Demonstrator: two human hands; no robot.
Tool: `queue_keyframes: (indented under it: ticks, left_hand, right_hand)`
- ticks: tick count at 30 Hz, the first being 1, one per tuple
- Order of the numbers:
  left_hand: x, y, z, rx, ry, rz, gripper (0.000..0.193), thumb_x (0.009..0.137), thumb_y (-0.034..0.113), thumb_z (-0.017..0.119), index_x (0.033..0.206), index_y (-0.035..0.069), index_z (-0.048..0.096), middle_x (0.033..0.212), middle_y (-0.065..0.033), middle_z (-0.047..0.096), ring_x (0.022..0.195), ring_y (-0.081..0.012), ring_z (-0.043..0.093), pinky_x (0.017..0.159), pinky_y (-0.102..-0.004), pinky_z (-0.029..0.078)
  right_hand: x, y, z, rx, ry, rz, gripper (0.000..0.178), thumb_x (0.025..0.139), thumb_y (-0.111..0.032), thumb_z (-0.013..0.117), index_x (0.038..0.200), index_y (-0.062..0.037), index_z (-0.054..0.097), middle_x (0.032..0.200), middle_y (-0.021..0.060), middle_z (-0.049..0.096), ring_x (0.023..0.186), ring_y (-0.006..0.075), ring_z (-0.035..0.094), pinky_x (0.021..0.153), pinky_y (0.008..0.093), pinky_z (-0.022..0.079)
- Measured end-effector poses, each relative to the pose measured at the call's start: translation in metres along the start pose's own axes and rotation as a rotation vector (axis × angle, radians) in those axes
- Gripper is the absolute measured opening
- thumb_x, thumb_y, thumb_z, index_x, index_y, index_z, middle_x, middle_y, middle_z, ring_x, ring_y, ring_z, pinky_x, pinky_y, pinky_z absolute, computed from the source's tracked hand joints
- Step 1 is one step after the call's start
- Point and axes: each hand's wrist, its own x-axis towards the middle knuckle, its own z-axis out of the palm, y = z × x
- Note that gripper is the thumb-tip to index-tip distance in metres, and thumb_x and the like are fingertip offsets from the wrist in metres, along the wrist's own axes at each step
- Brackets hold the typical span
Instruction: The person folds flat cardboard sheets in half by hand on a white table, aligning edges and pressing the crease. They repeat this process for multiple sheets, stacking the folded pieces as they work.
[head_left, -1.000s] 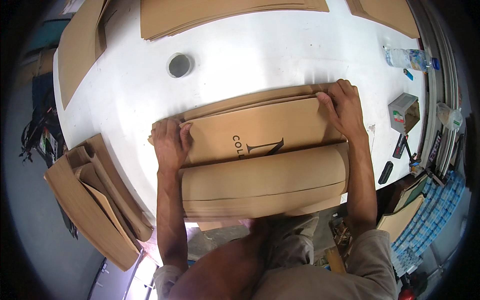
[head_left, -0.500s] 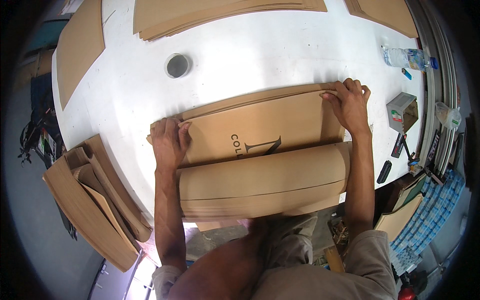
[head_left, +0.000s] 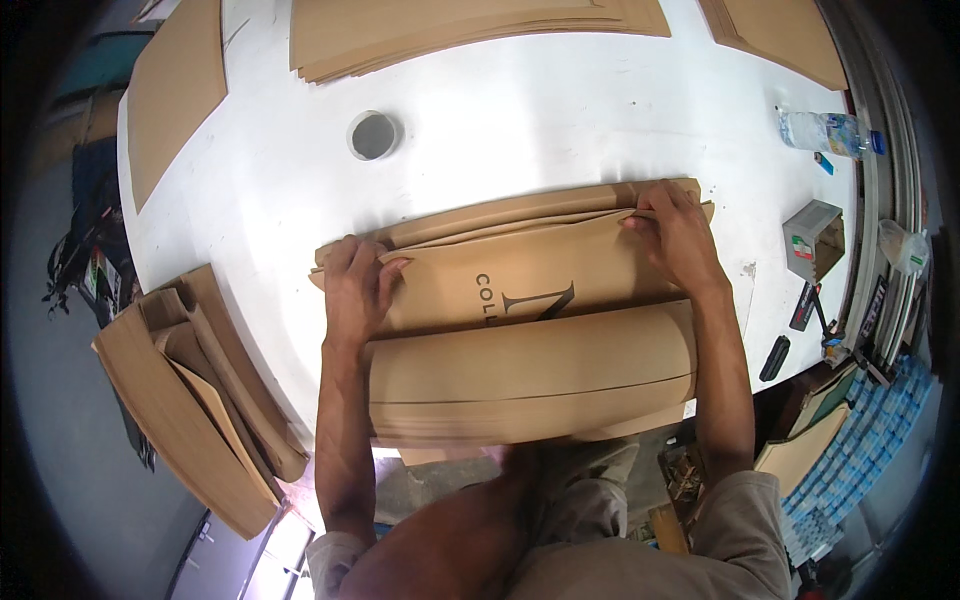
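Note:
A pile of brown kraft paper sheets (head_left: 450,275) with dark printing lies across the near side of the white table (head_left: 520,130). Its near part curls over into a rounded fold (head_left: 530,350) at the table's edge. My left hand (head_left: 358,285) pinches the far left corner of the upper sheets, thumb on top. At the far right corner, my right hand (head_left: 680,235) has thumb and fingers closed on the same upper layer. That layer's far edge is raised a little, and more sheets (head_left: 480,217) show beneath and beyond it. The fingertips are partly hidden by paper.
Flat brown sheets (head_left: 480,40) are stacked at the far side. A folded brown bundle (head_left: 190,400) sits at the left edge. A round hole (head_left: 373,135) opens in the tabletop. On the right are a water bottle (head_left: 825,132), a grey box (head_left: 812,240) and a black tool (head_left: 775,358).
My right hand has moved inward and slightly nearer along the sheet edge. The upper layer's far edge has come toward me, uncovering more sheets beyond it. The whole view has shifted slightly.

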Motion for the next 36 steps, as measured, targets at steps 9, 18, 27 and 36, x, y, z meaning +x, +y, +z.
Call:
queue_keyframes:
  ticks: [9, 18, 27, 36]
  left_hand:
    - [0.009, 0.006, 0.001, -0.013, 0.032, 0.047, 0.021, 0.09, 0.017, 0.085, 0.097, 0.005, 0.069, 0.098, -0.0107, 0.067, 0.092, -0.0333, 0.062, 0.091, -0.0481, 0.046]
    - [-0.005, 0.004, -0.001, -0.064, -0.028, -0.04, 0.024, 0.09, 0.014, 0.085, 0.094, 0.002, 0.064, 0.103, -0.0139, 0.068, 0.098, -0.036, 0.066, 0.09, -0.0552, 0.051]
    - [-0.002, 0.003, 0.0, 0.086, -0.057, 0.015, 0.027, 0.089, 0.02, 0.086, 0.097, 0.002, 0.069, 0.105, -0.0164, 0.067, 0.093, -0.0356, 0.064, 0.085, -0.0468, 0.051]
    - [-0.003, 0.003, -0.005, -0.01, -0.01, 0.005, 0.042, 0.084, 0.031, 0.091, 0.096, 0.001, 0.065, 0.1, -0.0123, 0.066, 0.088, -0.0361, 0.062, 0.083, -0.0481, 0.051]
  right_hand:
    - [0.0, -0.009, 0.002, -0.148, 0.01, -0.009, 0.034, 0.093, -0.014, 0.082, 0.125, -0.0079, 0.073, 0.112, 0.0142, 0.069, 0.104, 0.0374, 0.066, 0.089, 0.0479, 0.054]
    - [0.002, -0.009, -0.015, -0.169, 0.136, -0.22, 0.028, 0.087, -0.014, 0.087, 0.11, -0.0053, 0.074, 0.109, 0.0129, 0.069, 0.102, 0.0404, 0.066, 0.086, 0.048, 0.054]
    - [0.005, -0.013, -0.007, -0.046, -0.005, 0.007, 0.03, 0.089, -0.017, 0.086, 0.112, -0.0013, 0.075, 0.103, 0.0145, 0.068, 0.093, 0.0387, 0.068, 0.082, 0.0495, 0.056]
    - [-0.012, 0.003, -0.008, -0.072, 0.03, -0.019, 0.033, 0.088, -0.019, 0.086, 0.119, -0.0123, 0.076, 0.11, 0.0125, 0.067, 0.107, 0.0388, 0.063, 0.093, 0.0492, 0.052]
